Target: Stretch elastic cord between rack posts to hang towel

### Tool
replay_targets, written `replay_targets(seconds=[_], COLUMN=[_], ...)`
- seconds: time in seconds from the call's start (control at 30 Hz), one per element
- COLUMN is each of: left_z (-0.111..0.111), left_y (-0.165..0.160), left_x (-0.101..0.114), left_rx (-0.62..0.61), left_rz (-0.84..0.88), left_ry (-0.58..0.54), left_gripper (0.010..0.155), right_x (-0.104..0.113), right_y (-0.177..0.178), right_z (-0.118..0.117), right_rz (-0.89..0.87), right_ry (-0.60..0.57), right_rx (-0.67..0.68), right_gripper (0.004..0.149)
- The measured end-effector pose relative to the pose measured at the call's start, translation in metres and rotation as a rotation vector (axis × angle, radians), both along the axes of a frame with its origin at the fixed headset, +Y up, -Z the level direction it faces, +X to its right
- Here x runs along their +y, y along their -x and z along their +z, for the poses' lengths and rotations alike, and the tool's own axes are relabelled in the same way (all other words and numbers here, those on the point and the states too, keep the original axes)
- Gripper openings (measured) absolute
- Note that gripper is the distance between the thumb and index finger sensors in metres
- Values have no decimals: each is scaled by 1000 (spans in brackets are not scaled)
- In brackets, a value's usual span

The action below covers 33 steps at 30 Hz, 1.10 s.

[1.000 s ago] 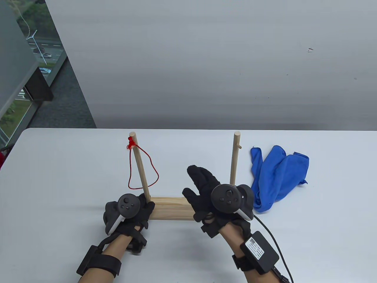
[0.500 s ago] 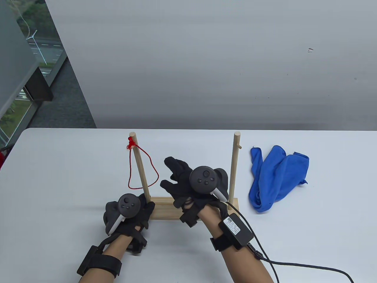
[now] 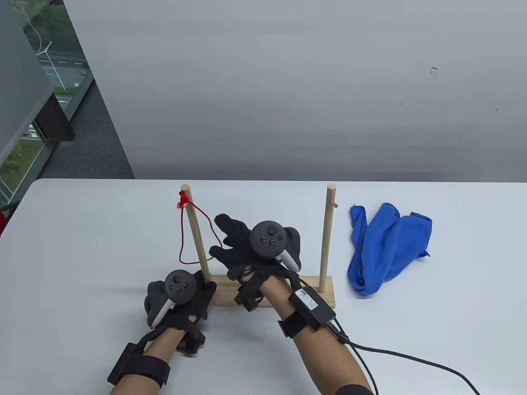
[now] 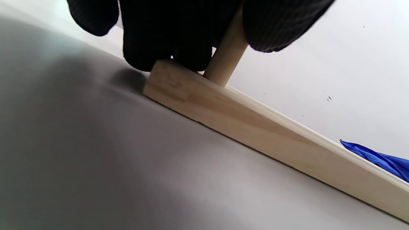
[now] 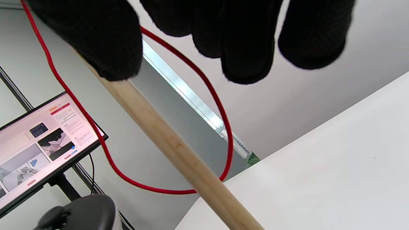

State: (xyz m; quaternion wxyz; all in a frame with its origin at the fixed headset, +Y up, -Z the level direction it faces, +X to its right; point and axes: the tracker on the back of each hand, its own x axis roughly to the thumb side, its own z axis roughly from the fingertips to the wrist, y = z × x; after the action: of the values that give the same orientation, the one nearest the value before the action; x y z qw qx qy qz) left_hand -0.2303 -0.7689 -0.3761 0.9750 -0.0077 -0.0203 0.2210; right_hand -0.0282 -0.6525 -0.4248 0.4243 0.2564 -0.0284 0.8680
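Your left hand [image 3: 177, 294] sits at the near-left end of the wooden rack base [image 3: 230, 290]. In the left wrist view its fingers [image 4: 166, 41] press down on the base end [image 4: 169, 80], closed around the foot of the left post [image 4: 225, 60].

Red elastic cord [image 3: 201, 230] is knotted near the top of the left post [image 3: 195, 234] and hangs slack as a loop on both sides of it, low point near the table [image 3: 82, 247]. It does not reach the right post.

Your right hand [image 3: 251, 251] hovers over the base between the posts, closer to the left one, fingers spread toward the loop. In the right wrist view the fingers [image 5: 246, 41] are released and holding nothing; the cord [image 5: 220, 118] curves just under them and around the post [image 5: 166, 140]. Can't tell from the table view if a fingertip touches the cord.

Right post [image 3: 327, 238] stands upright with a small peg near the top, bare.

Blue towel [image 3: 387, 247] lies crumpled on the table just right of the right post, apart from the rack. A monitor [image 5: 41, 140] shows behind the cord in the right wrist view.
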Motion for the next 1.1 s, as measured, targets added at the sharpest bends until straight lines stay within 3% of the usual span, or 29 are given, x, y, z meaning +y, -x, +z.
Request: replay_targets(seconds=[0.3, 0.57, 0.8, 1.1], left_z=[0, 0, 1, 1], left_y=[0, 0, 0, -1], left_x=[0, 0, 0, 0], left_rx=[0, 0, -1, 13], left_rz=[0, 0, -4, -4], left_ry=[0, 10, 30, 37], left_gripper=[54, 54, 54, 54], right_x=[-11, -19, -7, 10], right_y=[3, -6, -25, -49], right_z=[-8, -5, 10, 34], right_rz=[28, -1, 88, 110], right_ry=[33, 7, -121, -196], right_rx=[-32, -118, -156, -184], right_gripper=[63, 44, 43, 41])
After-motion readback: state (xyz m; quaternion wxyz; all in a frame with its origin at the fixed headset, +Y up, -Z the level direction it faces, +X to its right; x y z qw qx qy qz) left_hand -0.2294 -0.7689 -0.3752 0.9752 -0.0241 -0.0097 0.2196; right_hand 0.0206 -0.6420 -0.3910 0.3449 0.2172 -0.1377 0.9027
